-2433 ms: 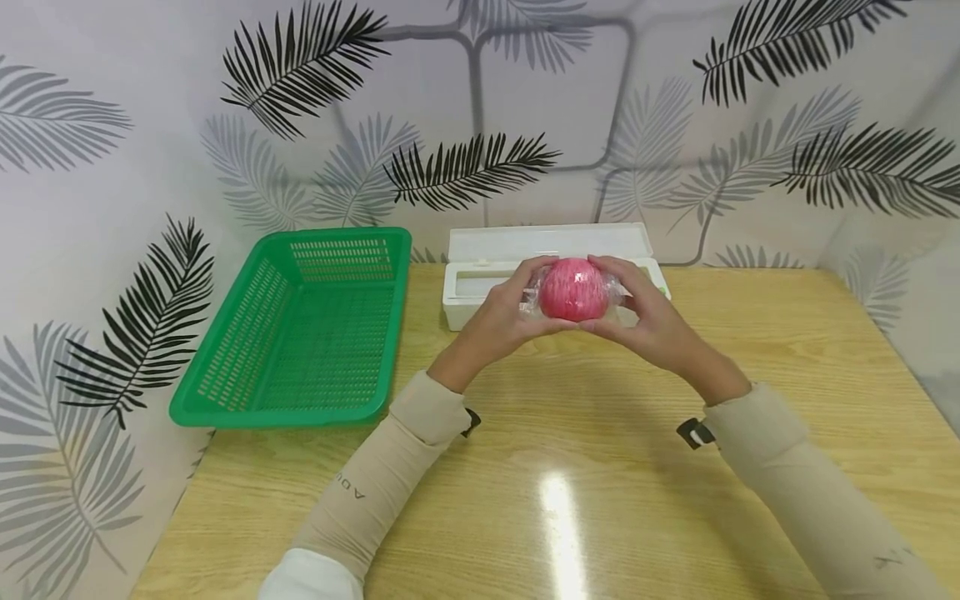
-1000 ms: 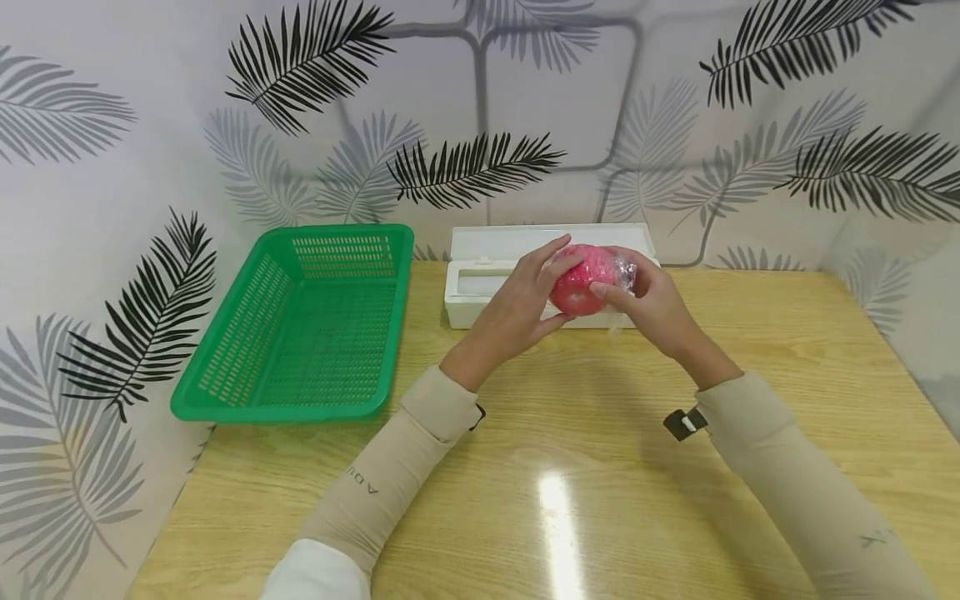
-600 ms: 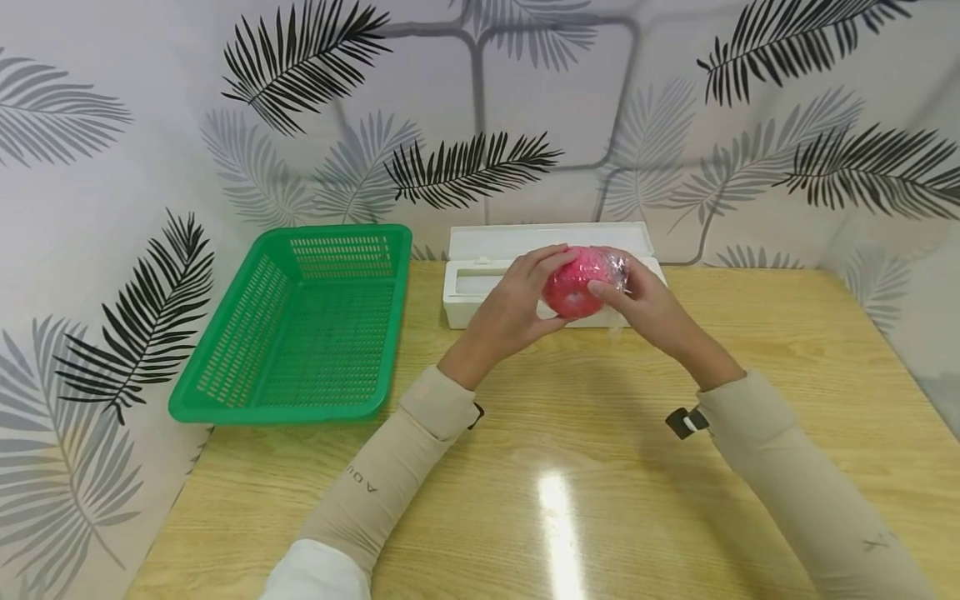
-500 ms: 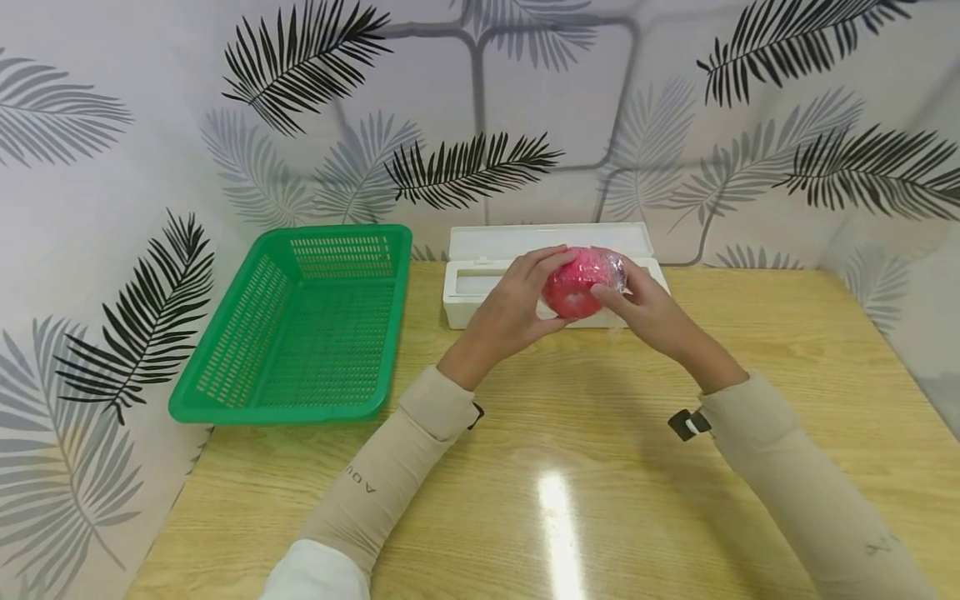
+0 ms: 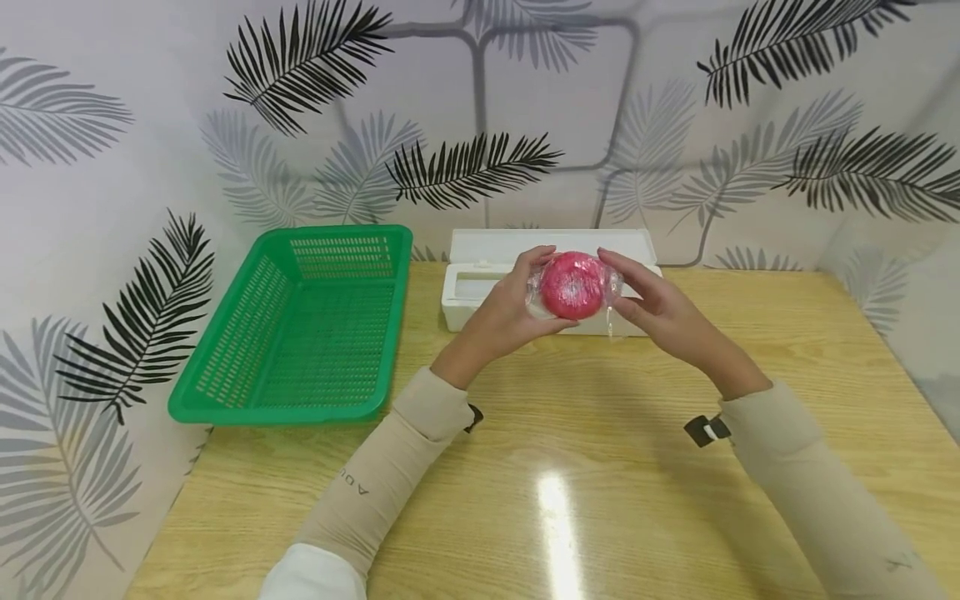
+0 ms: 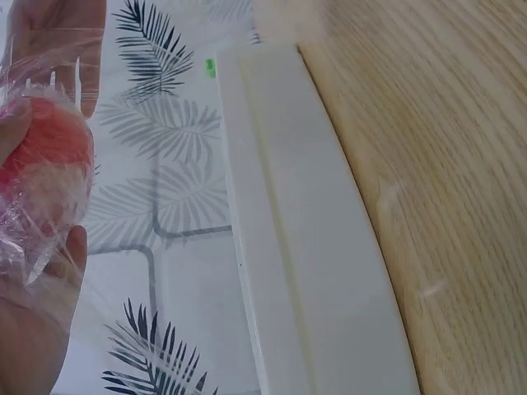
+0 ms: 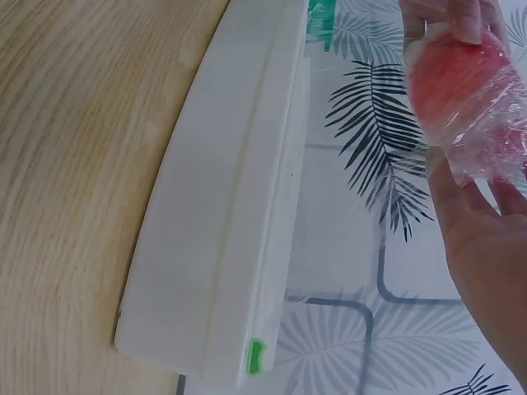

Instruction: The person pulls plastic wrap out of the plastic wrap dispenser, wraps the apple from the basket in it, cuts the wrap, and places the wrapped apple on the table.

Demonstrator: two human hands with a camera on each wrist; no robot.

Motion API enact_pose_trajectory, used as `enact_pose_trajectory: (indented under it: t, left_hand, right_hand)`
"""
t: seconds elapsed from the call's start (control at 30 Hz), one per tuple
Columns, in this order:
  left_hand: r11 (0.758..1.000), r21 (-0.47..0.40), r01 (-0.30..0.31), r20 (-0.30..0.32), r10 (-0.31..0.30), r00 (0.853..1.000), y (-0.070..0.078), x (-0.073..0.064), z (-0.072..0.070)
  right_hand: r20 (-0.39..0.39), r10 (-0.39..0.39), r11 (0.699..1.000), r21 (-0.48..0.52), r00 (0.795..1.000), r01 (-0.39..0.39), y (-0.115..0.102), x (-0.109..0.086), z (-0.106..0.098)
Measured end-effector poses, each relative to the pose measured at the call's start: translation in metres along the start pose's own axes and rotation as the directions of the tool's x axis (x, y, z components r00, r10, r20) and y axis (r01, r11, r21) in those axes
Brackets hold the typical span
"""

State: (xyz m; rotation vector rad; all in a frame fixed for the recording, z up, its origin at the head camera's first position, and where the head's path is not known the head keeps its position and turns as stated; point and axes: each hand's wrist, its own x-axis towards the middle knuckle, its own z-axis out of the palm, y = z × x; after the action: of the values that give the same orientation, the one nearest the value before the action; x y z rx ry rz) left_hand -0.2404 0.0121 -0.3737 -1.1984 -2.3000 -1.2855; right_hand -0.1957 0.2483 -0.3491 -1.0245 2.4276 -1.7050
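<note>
1. On my head feed, the left hand [image 5: 498,312] curls round the left side of the fruit [image 5: 572,286], fingers above, thumb below. The right hand [image 5: 660,317] curves narrowly opposite, touching the film [image 5: 612,285]; whether it pinches, I can't tell. The near-round fruit turns its pale-centred end to me; the film's ends stick out sideways. Behind the grip, the box [image 5: 462,315] lies lengthwise left to right; the basket [image 5: 277,415] is well left.
2. My left wrist feed shows the fruit held apart from the table [image 6: 461,206], film stretched across the right fingers.
3. On my right wrist feed, the left thumb rests on the fruit.
</note>
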Motion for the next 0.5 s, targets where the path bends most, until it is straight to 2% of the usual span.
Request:
enact_pose_trajectory:
  t: [0.1, 0.23, 0.37, 0.5]
  left_hand:
    - [0.989, -0.121, 0.087, 0.011, -0.086, 0.996, 0.002, -0.001, 0.000]
    - [0.966, -0.209, 0.151, 0.035, -0.147, 0.988, 0.005, -0.002, -0.001]
    - [0.951, -0.246, 0.190, 0.059, -0.181, 0.982, 0.006, -0.001, 0.000]
    - [0.949, -0.249, 0.193, 0.061, -0.184, 0.981, 0.006, -0.001, 0.000]
  right_hand:
    - [-0.010, 0.007, 0.999, 0.035, 1.000, -0.007, 0.009, -0.001, 0.001]
    - [-0.061, -0.001, 1.000, 0.022, 0.998, 0.003, 0.010, 0.002, 0.006]
    - [-0.106, 0.006, 1.000, -0.029, 0.994, -0.009, -0.002, 0.003, 0.012]
    - [-0.123, 0.008, 0.995, -0.093, 0.992, -0.020, -0.014, 0.003, 0.015]
